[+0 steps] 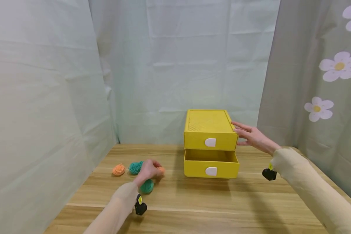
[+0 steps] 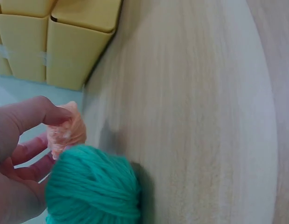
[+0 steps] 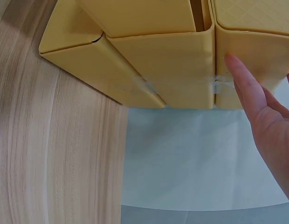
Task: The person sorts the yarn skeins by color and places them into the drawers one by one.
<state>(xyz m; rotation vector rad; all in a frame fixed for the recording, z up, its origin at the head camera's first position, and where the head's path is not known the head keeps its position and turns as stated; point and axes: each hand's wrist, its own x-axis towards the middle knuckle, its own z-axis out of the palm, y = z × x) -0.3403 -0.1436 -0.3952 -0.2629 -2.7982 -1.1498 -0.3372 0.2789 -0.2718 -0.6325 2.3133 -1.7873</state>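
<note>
My left hand pinches a small ball of orange yarn between thumb and fingers, low over the wooden table. Close by sits a green yarn ball, large in the left wrist view. Just behind the hand is a looser teal yarn ball, and farther left lies another orange yarn ball. On the right, my right hand rests its extended fingers against the side of a yellow drawer unit. The unit's lower drawer is pulled out; the inside that shows is bare yellow.
The upper drawer is closed and has a white handle. Pale curtains stand behind and left of the wooden table; a grey curtain with flowers hangs on the right.
</note>
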